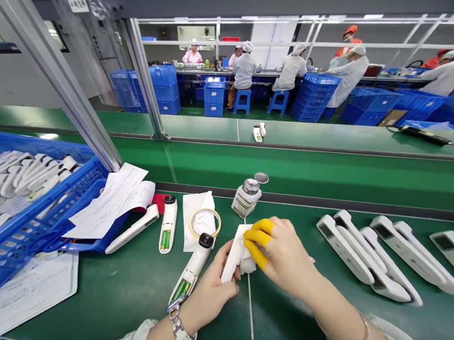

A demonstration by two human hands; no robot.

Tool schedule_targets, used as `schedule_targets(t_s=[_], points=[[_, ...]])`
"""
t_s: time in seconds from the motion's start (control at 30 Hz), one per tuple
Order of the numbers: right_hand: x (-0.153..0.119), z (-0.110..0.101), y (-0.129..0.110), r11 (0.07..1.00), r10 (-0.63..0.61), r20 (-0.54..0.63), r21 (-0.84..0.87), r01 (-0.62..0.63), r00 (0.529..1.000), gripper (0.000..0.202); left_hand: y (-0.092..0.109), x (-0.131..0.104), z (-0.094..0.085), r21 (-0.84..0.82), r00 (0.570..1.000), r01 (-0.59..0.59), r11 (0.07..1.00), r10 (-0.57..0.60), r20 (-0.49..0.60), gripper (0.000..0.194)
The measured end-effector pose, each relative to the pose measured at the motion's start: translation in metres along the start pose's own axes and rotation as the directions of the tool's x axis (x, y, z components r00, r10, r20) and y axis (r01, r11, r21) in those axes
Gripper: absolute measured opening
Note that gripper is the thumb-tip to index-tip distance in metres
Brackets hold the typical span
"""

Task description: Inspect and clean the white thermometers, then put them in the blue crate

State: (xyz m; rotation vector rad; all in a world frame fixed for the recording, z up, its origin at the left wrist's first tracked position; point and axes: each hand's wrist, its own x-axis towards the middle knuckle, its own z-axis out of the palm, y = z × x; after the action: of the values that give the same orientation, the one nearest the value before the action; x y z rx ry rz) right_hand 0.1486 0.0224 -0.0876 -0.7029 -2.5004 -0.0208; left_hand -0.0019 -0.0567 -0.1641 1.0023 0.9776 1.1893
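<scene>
My left hand (210, 293), with a metal-banded watch on its wrist, grips a white handheld thermometer (233, 258) tilted above the green bench. My right hand (278, 249) wears yellow finger cots and presses a white wipe (248, 263) against that thermometer; the fingers hide part of both. Just beyond my left hand lies another thermometer (192, 266) with its battery compartment uncovered and green batteries showing. A second uncovered thermometer (168, 225) rests farther back. Behind my hands stands a small bottle (246, 198) with its metal lid flipped up, beside a roll of tape (205, 223) on white paper.
Several thermometers (344, 249) lie in groups at the right. A blue basket (44, 216) full of thermometers stands at the left, near paper sheets (108, 202). A metal post (56, 81) rises there. Across the green conveyor (209, 164), several people sit at another line.
</scene>
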Motion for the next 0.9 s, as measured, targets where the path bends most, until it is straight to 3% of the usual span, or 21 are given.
schedule_targets(t_s=[0.17,0.4,0.53,0.63,0.77,0.9], points=[[-0.004,0.021,-0.015,0.991,-0.075,0.073,0.117,0.066,0.994,0.011,0.005,-0.002,0.001,0.111,0.996,-0.054,0.992,0.061,-0.063,0.072],[-0.001,0.016,-0.006,0.997,0.031,-0.051,-0.075,-0.034,0.998,0.012,0.003,-0.005,0.004,0.210,0.998,-0.044,0.977,0.053,-0.035,0.076],[-0.007,0.025,-0.019,0.993,-0.113,0.026,0.040,0.112,0.993,0.006,0.001,-0.003,0.002,0.244,0.992,-0.088,0.966,0.106,-0.062,0.071],[-0.007,0.026,-0.019,0.992,-0.125,-0.019,-0.001,0.125,0.992,0.007,0.002,-0.003,0.002,0.265,0.992,-0.087,0.960,0.108,-0.065,0.071],[0.002,0.008,0.007,0.992,0.018,-0.127,-0.118,-0.033,0.992,0.012,0.001,-0.004,0.002,0.201,0.998,-0.021,0.979,0.032,-0.054,0.076],[0.002,-0.015,0.033,0.978,0.083,-0.275,-0.160,-0.131,0.958,0.013,0.003,-0.002,0.002,-0.095,0.991,0.056,0.994,-0.067,-0.116,0.069]])
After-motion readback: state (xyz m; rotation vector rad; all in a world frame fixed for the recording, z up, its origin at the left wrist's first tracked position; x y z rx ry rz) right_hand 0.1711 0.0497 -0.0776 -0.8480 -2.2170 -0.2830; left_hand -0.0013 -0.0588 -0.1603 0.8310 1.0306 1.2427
